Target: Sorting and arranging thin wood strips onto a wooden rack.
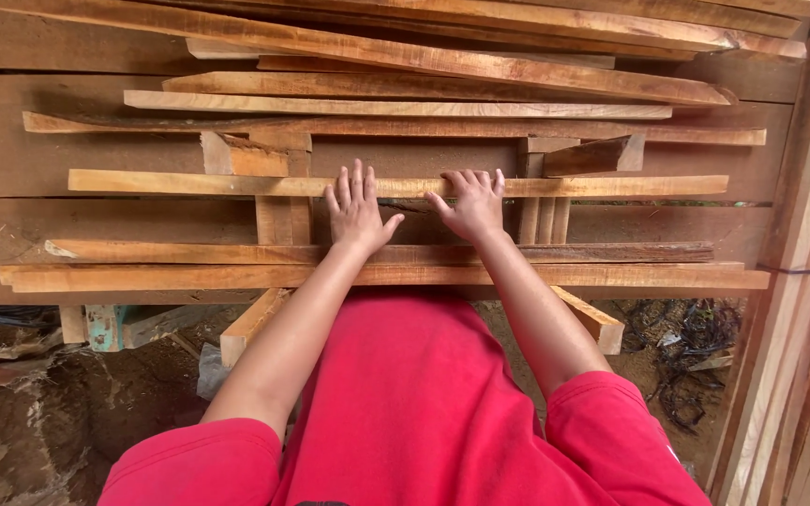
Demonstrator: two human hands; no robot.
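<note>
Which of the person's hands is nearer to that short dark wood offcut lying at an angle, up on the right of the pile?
Right. The right hand rests on the long pale slat, just below-left of the dark offcut. The left hand lies on the same slat, further left.

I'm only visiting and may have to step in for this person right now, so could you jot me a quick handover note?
Left hand: open, flat, fingers over the long pale wooden slat.
Right hand: open, fingers curled over the same slat's top edge.
The slat lies crosswise on short upright blocks, with more slats stacked nearer the body and others beyond.
Done: slats lie in rows. Left: this slat is touched, not lifted.
</note>
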